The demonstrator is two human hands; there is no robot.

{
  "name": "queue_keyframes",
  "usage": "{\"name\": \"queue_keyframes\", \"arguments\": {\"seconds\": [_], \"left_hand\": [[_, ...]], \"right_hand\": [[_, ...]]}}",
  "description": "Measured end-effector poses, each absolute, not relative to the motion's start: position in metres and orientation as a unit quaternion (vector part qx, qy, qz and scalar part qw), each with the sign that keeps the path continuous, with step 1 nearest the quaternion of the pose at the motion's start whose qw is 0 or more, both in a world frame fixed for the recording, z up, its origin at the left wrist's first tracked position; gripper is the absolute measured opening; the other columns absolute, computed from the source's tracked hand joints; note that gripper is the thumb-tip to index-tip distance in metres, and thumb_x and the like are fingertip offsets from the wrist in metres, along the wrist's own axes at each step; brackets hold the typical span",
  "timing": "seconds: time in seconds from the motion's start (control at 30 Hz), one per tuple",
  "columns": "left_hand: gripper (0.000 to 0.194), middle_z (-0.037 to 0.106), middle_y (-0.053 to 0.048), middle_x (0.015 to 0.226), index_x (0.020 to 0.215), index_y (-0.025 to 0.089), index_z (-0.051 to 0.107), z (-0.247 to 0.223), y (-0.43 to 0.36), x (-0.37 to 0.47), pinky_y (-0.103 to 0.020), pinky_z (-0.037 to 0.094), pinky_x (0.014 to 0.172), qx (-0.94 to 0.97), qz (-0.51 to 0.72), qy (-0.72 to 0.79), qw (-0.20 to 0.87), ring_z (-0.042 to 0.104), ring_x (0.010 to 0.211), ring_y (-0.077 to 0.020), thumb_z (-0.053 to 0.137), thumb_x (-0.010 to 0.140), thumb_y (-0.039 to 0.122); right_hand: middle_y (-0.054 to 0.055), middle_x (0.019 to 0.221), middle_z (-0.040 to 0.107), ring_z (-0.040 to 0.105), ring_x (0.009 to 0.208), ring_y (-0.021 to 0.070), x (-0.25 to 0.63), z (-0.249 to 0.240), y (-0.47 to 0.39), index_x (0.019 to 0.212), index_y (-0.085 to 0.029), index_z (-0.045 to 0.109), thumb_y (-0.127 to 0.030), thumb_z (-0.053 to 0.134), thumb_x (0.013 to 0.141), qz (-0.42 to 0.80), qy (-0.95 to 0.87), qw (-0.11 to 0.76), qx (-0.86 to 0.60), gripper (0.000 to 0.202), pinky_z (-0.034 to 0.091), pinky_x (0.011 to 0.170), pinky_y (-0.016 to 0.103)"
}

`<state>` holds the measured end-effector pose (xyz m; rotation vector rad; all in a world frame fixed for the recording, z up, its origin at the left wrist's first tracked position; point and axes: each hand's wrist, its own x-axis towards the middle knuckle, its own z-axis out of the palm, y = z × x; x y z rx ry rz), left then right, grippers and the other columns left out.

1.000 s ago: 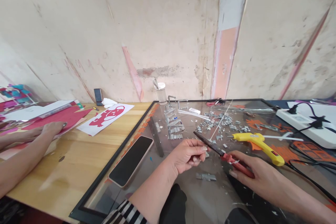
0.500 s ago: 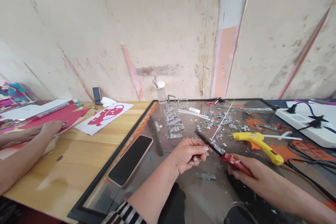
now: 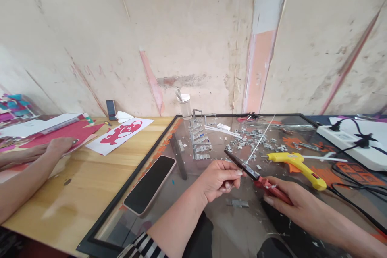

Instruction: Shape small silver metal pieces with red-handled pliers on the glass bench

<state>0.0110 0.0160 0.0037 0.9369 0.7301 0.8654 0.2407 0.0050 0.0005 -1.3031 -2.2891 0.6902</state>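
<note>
Gripping a red-handled tool in right hand, pinching a thin straight rod in left hand (near angular grey scraps).

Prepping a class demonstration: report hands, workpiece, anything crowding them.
Right fingers closed on red-handled tool. Thin white rod meets tool; left fingers apparently pinch rod's lower end. Grey scraps, yellow glue gun close by.

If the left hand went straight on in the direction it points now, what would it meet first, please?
The left hand would probably first meet the dark front part of the red-handled tool, which appears very close; exact depth is unclear.
</note>
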Motion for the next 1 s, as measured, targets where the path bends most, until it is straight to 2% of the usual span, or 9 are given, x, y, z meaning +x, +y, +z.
{"name": "queue_keyframes", "arguments": {"seconds": [0.17, 0.3, 0.43, 0.57, 0.73, 0.9, 1.0], "left_hand": [[0.026, 0.061, -0.004, 0.056, 0.079, 0.009, 0.067, 0.004, 0.0176, 0.0088, -0.019, 0.014, 0.037, 0.418, 0.369, 0.325, 0.764, 0.036, 0.036, -0.0022, 0.07, 0.069, 0.032], [0.033, 0.065, -0.008, 0.063, 0.08, 0.009, 0.066, 0.0066, 0.0195, 0.0058, -0.019, 0.015, 0.037, 0.401, 0.37, 0.339, 0.766, 0.041, 0.038, -0.0039, 0.067, 0.071, 0.041], [0.032, 0.064, -0.008, 0.065, 0.078, 0.009, 0.066, 0.0077, 0.0188, 0.0055, -0.019, 0.016, 0.039, 0.413, 0.375, 0.327, 0.763, 0.042, 0.042, -0.0036, 0.07, 0.069, 0.039], [0.026, 0.063, -0.004, 0.062, 0.076, 0.011, 0.065, 0.0058, 0.0185, 0.0073, -0.019, 0.014, 0.04, 0.426, 0.373, 0.335, 0.753, 0.038, 0.041, -0.0022, 0.076, 0.061, 0.029], [0.025, 0.06, -0.001, 0.056, 0.074, 0.012, 0.064, 0.0062, 0.0182, 0.0087, -0.019, 0.013, 0.04, 0.442, 0.366, 0.364, 0.734, 0.035, 0.039, -0.0018, 0.077, 0.058, 0.028], [0.025, 0.057, 0.0, 0.055, 0.074, 0.012, 0.066, 0.0092, 0.017, 0.0093, -0.019, 0.012, 0.04, 0.455, 0.373, 0.372, 0.718, 0.033, 0.038, -0.0011, 0.076, 0.058, 0.029], [0.025, 0.057, 0.0, 0.056, 0.075, 0.012, 0.066, 0.0104, 0.017, 0.0092, -0.019, 0.013, 0.04, 0.459, 0.375, 0.369, 0.716, 0.034, 0.039, -0.0012, 0.075, 0.059, 0.029]], "right_hand": [[-0.001, 0.069, 0.065, 0.059, 0.061, 0.0152, 0.2403, 0.0054, 0.0064, 0.082, -0.023, 0.059, -0.041, 0.049, 0.08, 0.223, -0.834, 0.189, -0.467, 0.021, 0.043, 0.055, 0.022], [0.0, 0.073, 0.066, 0.06, 0.063, 0.0156, 0.2414, 0.0054, 0.0084, 0.088, -0.024, 0.058, -0.039, 0.044, 0.083, 0.2, -0.841, 0.167, -0.473, 0.021, 0.042, 0.056, 0.023], [0.0, 0.076, 0.066, 0.061, 0.067, 0.0166, 0.24, 0.0031, 0.0067, 0.092, -0.026, 0.056, -0.04, 0.041, 0.085, 0.139, -0.839, 0.145, -0.507, 0.021, 0.042, 0.058, 0.024], [0.0, 0.082, 0.067, 0.063, 0.073, 0.0188, 0.2374, 0.0028, 0.0036, 0.091, -0.027, 0.057, -0.039, 0.042, 0.084, 0.108, -0.838, 0.143, -0.516, 0.02, 0.043, 0.06, 0.025], [0.001, 0.084, 0.067, 0.063, 0.074, 0.0199, 0.2374, 0.0049, 0.003, 0.092, -0.027, 0.057, -0.04, 0.043, 0.083, 0.145, -0.838, 0.145, -0.505, 0.021, 0.043, 0.062, 0.026], [0.001, 0.075, 0.067, 0.06, 0.066, 0.0183, 0.2384, 0.0061, 0.004, 0.088, -0.024, 0.059, -0.039, 0.048, 0.08, 0.226, -0.83, 0.184, -0.475, 0.021, 0.043, 0.059, 0.025], [0.0, 0.076, 0.067, 0.06, 0.069, 0.0178, 0.2376, 0.0056, 0.0035, 0.087, -0.024, 0.058, -0.041, 0.046, 0.081, 0.265, -0.823, 0.182, -0.468, 0.021, 0.044, 0.061, 0.024]]}}
